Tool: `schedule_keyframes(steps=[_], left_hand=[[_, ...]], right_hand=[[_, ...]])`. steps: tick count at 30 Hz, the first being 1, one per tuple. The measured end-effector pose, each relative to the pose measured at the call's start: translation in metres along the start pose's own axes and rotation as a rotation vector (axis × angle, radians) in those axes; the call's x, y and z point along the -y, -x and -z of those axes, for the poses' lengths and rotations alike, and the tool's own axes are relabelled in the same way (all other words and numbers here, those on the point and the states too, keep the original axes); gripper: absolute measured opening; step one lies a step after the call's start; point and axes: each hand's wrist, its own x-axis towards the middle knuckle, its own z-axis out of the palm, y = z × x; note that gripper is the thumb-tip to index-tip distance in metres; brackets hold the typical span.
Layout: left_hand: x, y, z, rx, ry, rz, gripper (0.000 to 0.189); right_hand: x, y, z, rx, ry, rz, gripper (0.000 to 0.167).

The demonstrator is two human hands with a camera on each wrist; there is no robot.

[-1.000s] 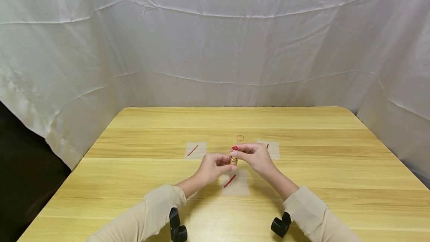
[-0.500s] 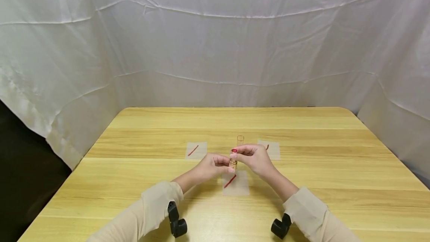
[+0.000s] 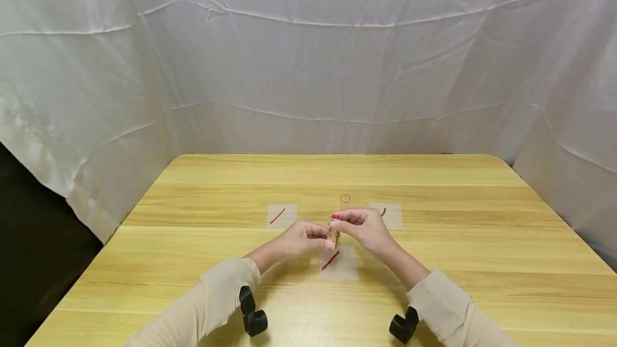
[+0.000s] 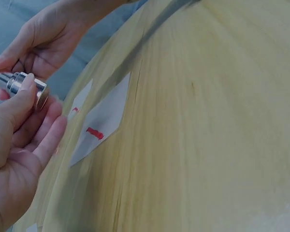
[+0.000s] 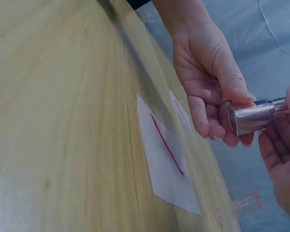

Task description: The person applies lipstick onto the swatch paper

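Both hands meet over the middle of the wooden table (image 3: 202, 202) and hold one small gold metal lipstick tube (image 3: 333, 238). My left hand (image 3: 301, 237) pinches the tube's lower end between thumb and fingers. My right hand (image 3: 362, 225) grips its upper end with curled fingers. In the left wrist view the shiny tube (image 4: 25, 87) lies under my left thumb (image 4: 17, 104). In the right wrist view the tube (image 5: 253, 117) sits between the left hand (image 5: 212, 72) and the right hand (image 5: 285, 159).
A clear cap (image 3: 344, 200) stands upright just behind the hands. Three translucent sheets with red strokes lie around them: one at the left (image 3: 281, 215), one at the right (image 3: 389, 214), one below the hands (image 3: 339, 264). A white cloth backdrop (image 3: 308, 68) surrounds the table.
Both hands, still holding the tube, have sunk slightly lower and nearer to me. The cap and sheets have not moved.
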Motion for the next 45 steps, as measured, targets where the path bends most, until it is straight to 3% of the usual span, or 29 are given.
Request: schedule_keyframes(steps=[7, 13, 19, 26, 32, 37, 45], left_hand=[[-0.006, -0.001, -0.012, -0.182, -0.008, 0.011, 0.029], [-0.004, -0.002, -0.026, -0.349, -0.087, -0.034, 0.023], [-0.009, -0.002, -0.034, -0.442, -0.098, -0.021, 0.022], [-0.038, 0.008, -0.040, -0.471, -0.084, -0.027, 0.020], [-0.044, 0.011, -0.041, -0.463, -0.087, -0.044, 0.018], [-0.037, 0.007, -0.039, -0.439, -0.084, -0.042, 0.017], [-0.003, -0.004, -0.030, -0.358, -0.043, -0.038, 0.020]], right_hand=[[0.001, 0.000, 0.001, -0.067, -0.013, -0.028, 0.031], [-0.002, 0.000, -0.002, -0.125, -0.020, -0.020, 0.026], [-0.003, -0.001, -0.004, -0.151, -0.025, 0.002, 0.023], [-0.001, 0.000, -0.005, -0.166, -0.034, -0.010, 0.022], [0.000, -0.001, -0.003, -0.160, -0.017, -0.023, 0.023], [0.001, 0.000, -0.002, -0.162, 0.010, -0.050, 0.024], [0.003, 0.002, 0.001, -0.109, 0.009, -0.046, 0.028]])
